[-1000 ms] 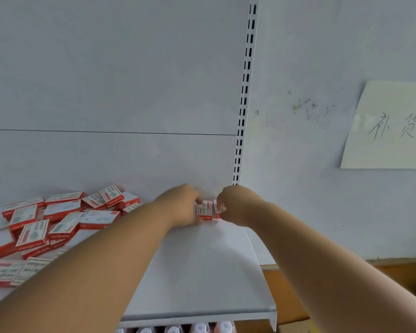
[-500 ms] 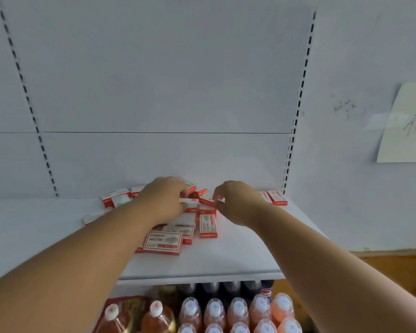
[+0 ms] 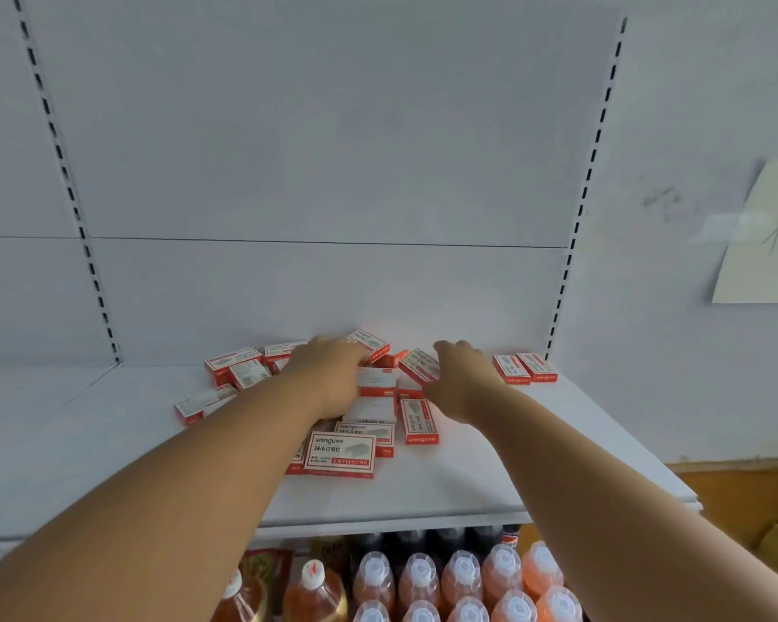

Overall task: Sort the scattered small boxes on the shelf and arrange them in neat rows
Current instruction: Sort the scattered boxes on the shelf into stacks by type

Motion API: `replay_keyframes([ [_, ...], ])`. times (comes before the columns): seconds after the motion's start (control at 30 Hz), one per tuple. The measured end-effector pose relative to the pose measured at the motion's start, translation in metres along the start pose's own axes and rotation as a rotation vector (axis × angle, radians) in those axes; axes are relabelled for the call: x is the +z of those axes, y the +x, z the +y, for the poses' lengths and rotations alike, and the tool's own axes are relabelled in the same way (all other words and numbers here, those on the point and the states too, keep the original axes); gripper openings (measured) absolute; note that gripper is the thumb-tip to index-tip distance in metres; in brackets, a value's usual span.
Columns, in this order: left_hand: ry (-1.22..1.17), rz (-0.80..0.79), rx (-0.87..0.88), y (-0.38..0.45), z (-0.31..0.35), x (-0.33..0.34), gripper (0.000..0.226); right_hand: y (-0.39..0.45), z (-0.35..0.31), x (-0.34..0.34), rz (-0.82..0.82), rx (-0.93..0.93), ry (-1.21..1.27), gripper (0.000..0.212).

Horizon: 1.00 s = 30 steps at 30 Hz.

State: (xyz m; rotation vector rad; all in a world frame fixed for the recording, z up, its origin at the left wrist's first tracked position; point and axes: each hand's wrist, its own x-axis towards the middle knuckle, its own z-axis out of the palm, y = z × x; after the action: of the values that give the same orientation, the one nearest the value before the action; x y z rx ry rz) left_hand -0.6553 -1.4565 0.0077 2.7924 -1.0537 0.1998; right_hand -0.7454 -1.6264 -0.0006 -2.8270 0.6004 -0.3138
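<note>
both hands over the heap of small boxes

the left hand (image 3: 329, 379) lies on top of the scattered small boxes (image 3: 369, 397) in the middle of the white shelf (image 3: 109, 442); its fingers (image 3: 353, 359) curl down over a white-faced box (image 3: 377, 382) that sits just past the knuckles, and whether they grip it or only rest on it cannot be told; the right hand (image 3: 461, 381) reaches in beside it, its fingers (image 3: 450, 347) stretched forward and loosely spread, the tips touching or just above a tilted box (image 3: 418, 366) that lies between the two hands; nothing shows pinched in that hand.

below the left wrist lies the nearest box (image 3: 340, 454), flat, its red and white label facing up, overlapping others beneath it; just below the right palm one box (image 3: 418, 422) lies lengthwise, pointing away from the back panel; to the left of the left fingers several boxes (image 3: 234, 368) are strewn at odd angles, some leaning on each other, and one (image 3: 201, 404) sits apart nearer the shelf front; beyond the left fingertips a box (image 3: 368, 344) lies against the back panel.

to the right of the right fingers, well apart from the heap, two boxes (image 3: 524, 368) lie side by side, touching, at the back right corner by the slotted upright (image 3: 576, 226).

under the shelf edge stand rows of bottles (image 3: 461, 576) with white caps; a paper sheet (image 3: 764, 235) hangs on the wall at far right.
</note>
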Motion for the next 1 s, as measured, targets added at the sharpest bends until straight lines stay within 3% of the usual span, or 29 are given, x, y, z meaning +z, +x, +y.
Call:
replay_keyframes([
  [0.2, -0.087, -0.038, 0.004, 0.007, -0.007, -0.005, 0.055, -0.008, -0.001, -0.008, 0.002, 0.14, 0.504, 0.025],
  [0.33, -0.15, 0.065, 0.002, 0.018, -0.01, -0.007, 0.042, -0.007, -0.006, -0.012, 0.031, 0.171, 0.735, 0.028],
  [0.43, -0.02, 0.132, 0.015, 0.031, -0.007, -0.003, 0.047, -0.006, -0.011, -0.012, 0.046, 0.173, 0.902, 0.017],
  [0.53, 0.135, 0.096, 0.052, 0.045, -0.007, 0.004, 0.061, -0.004, -0.013, -0.009, 0.042, 0.189, 1.065, 0.012],
  [0.73, 0.243, 0.125, 0.139, 0.06, -0.005, 0.005, 0.037, -0.003, -0.016, -0.013, 0.075, 0.176, 1.289, 0.014],
  [0.87, 0.105, 0.215, 0.115, 0.057, -0.005, 0.001, 0.028, -0.003, -0.018, -0.018, 0.115, 0.245, 1.482, 0.012],
  [1.0, -0.404, 0.292, -0.04, 0.042, 0.0, -0.004, 0.015, -0.008, -0.019, -0.022, 0.146, 0.303, 1.602, 0.011],
])
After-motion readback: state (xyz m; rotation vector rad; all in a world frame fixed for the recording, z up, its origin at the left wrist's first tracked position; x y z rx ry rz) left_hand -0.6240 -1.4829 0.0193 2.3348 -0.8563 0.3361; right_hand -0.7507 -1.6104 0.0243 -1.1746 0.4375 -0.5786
